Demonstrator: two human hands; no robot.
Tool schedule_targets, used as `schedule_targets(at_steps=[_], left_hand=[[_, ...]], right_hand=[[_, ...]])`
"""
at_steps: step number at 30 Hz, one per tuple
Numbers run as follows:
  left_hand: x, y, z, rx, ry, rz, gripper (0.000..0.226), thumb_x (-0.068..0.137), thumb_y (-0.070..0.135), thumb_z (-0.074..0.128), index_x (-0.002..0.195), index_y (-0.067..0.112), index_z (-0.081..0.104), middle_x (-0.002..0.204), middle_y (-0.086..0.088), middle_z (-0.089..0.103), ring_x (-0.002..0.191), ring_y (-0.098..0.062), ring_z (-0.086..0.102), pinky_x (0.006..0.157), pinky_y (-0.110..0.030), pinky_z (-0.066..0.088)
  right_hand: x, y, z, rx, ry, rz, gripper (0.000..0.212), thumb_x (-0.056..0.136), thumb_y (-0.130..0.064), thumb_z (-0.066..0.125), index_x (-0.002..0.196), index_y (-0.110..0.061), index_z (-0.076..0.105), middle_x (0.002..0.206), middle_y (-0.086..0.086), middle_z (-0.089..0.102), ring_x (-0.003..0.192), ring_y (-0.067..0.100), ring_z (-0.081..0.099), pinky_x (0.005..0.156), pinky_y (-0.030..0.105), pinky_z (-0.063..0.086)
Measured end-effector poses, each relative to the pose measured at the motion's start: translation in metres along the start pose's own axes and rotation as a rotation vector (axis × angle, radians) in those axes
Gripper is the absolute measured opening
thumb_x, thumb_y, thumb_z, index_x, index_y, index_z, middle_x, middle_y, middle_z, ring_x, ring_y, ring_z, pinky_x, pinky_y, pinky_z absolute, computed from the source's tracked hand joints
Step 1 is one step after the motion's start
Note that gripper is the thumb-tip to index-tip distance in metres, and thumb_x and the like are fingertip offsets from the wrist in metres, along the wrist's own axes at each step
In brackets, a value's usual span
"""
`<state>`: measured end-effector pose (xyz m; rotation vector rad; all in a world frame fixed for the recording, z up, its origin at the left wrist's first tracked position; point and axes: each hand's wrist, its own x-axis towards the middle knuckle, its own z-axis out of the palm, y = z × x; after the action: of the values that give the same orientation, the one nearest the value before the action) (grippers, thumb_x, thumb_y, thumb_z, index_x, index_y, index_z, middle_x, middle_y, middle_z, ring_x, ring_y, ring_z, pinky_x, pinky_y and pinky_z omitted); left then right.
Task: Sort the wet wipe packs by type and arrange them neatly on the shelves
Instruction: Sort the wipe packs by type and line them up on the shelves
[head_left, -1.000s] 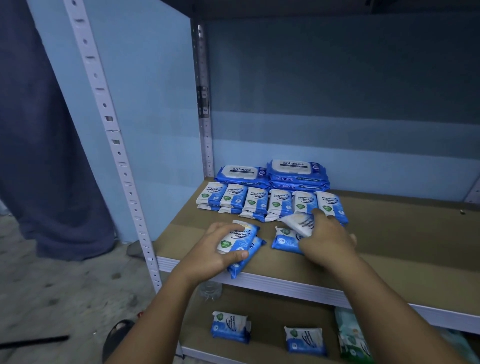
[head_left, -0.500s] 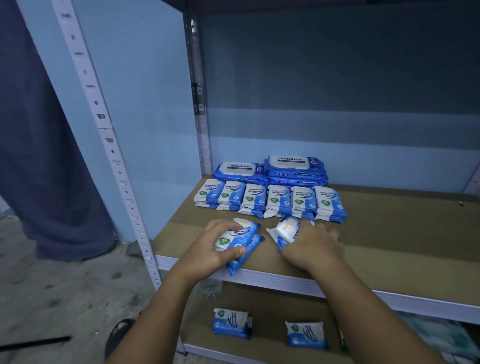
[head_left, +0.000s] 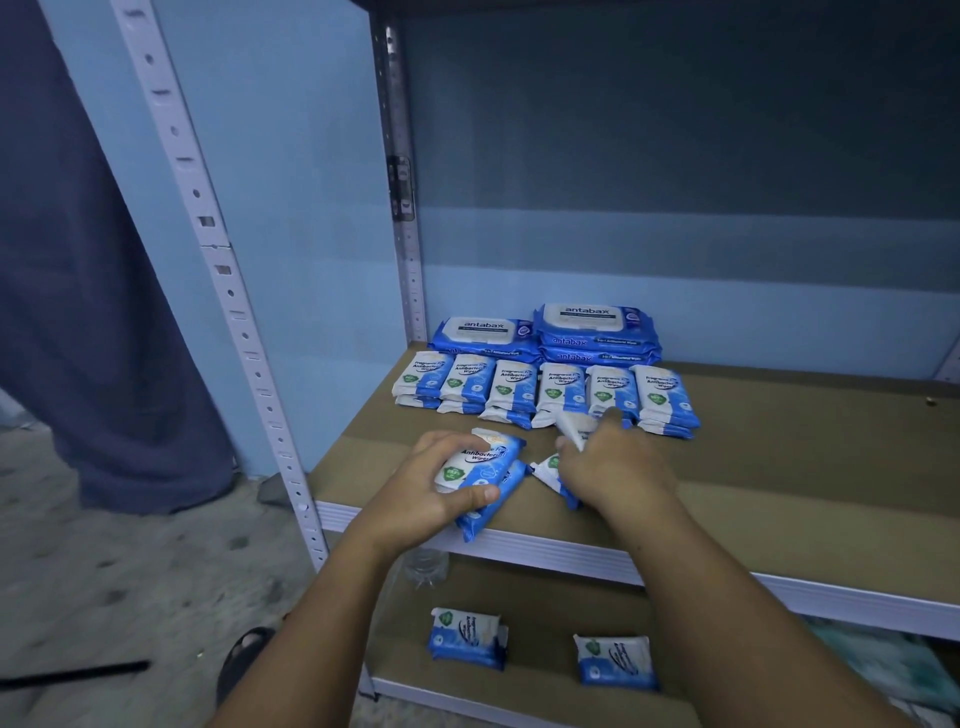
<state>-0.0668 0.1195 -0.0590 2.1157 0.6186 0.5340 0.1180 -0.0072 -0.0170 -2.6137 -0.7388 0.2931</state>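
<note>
Packs fill both hands at the front of the middle shelf (head_left: 779, 467). I see the left hand (head_left: 415, 499) curled round two small packs (head_left: 483, 462), one stacked on the other, and the lower one's corner overhangs the white front lip (head_left: 675, 569). The right hand (head_left: 613, 467) pinches a tilted pack (head_left: 571, 427) by its end, with one more flat pack (head_left: 545, 470) lying partly under the palm, set back from the lip. Just behind the right fingers runs a row of small packs (head_left: 514, 387), six piles side by side and touching. Behind those, large antabax packs (head_left: 597, 332) sit in the left rear corner against the back wall. From my seat, bare brown board stretches right of the row to the frame's edge. The front upright (head_left: 228, 291) stands left of the left forearm. Below, on the lower shelf (head_left: 540, 696), two loose packs (head_left: 467, 639) lie apart near its front edge.
</note>
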Motion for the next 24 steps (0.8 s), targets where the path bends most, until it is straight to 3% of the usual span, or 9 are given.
schedule_targets(at_steps=[2,4,10,13,18,21,24], left_hand=[[0.000,0.000,0.000,0.027,-0.008,-0.004,0.074,0.053,0.073,0.077,0.120,0.049,0.058,0.131,0.022,0.039,0.116,0.005,0.047,0.092,-0.020,0.048],[0.001,-0.002,-0.001,0.059,-0.029,-0.015,0.082,0.045,0.073,0.082,0.120,0.052,0.056,0.130,0.024,0.034,0.116,0.004,0.046,0.093,-0.025,0.051],[0.002,-0.006,0.001,0.112,-0.016,0.000,0.084,0.047,0.075,0.081,0.123,0.055,0.051,0.129,0.026,0.031,0.119,-0.004,0.046,0.096,-0.031,0.052],[0.001,-0.007,0.003,0.125,0.009,0.009,0.076,0.052,0.069,0.079,0.121,0.057,0.051,0.128,0.027,0.031,0.118,-0.006,0.047,0.097,-0.033,0.052],[0.000,-0.006,0.001,0.139,-0.002,0.029,0.062,0.061,0.060,0.076,0.119,0.056,0.052,0.129,0.027,0.032,0.120,-0.011,0.048,0.097,-0.041,0.052],[-0.004,-0.006,-0.003,0.163,-0.022,0.040,0.063,0.062,0.067,0.072,0.120,0.053,0.053,0.128,0.027,0.034,0.120,-0.002,0.046,0.099,-0.041,0.050],[-0.013,-0.004,-0.006,0.185,-0.038,0.044,0.069,0.060,0.072,0.070,0.123,0.053,0.050,0.131,0.028,0.032,0.125,-0.003,0.042,0.104,-0.043,0.046]], right_hand=[[-0.004,-0.006,0.012,-0.080,0.002,0.059,0.103,0.079,-0.079,0.052,0.155,-0.018,0.018,0.152,0.015,0.031,0.133,0.035,0.040,0.097,0.046,0.045],[-0.006,-0.009,0.017,-0.127,0.010,0.072,0.109,0.073,-0.082,0.056,0.154,-0.019,0.019,0.153,0.014,0.025,0.134,0.036,0.035,0.099,0.048,0.043],[-0.012,0.002,0.002,-0.196,-0.037,-0.045,0.086,0.072,-0.058,0.061,0.147,-0.024,0.034,0.154,0.004,0.025,0.134,0.034,0.036,0.103,0.049,0.040],[-0.017,0.012,-0.005,-0.233,-0.071,-0.097,0.084,0.075,-0.046,0.061,0.150,-0.025,0.031,0.156,0.002,0.023,0.137,0.033,0.033,0.107,0.049,0.038],[-0.026,0.026,-0.011,-0.166,-0.076,-0.059,0.086,0.070,-0.052,0.051,0.149,-0.026,0.030,0.142,0.005,0.034,0.132,0.033,0.036,0.104,0.047,0.041],[-0.027,0.031,-0.011,-0.123,-0.021,-0.050,0.069,0.074,-0.052,0.053,0.136,-0.025,0.047,0.134,0.006,0.039,0.126,0.033,0.040,0.100,0.046,0.043],[-0.027,0.036,-0.009,-0.077,0.121,-0.056,0.059,0.078,-0.050,0.058,0.129,-0.021,0.055,0.132,0.007,0.043,0.121,0.032,0.044,0.097,0.043,0.045]])
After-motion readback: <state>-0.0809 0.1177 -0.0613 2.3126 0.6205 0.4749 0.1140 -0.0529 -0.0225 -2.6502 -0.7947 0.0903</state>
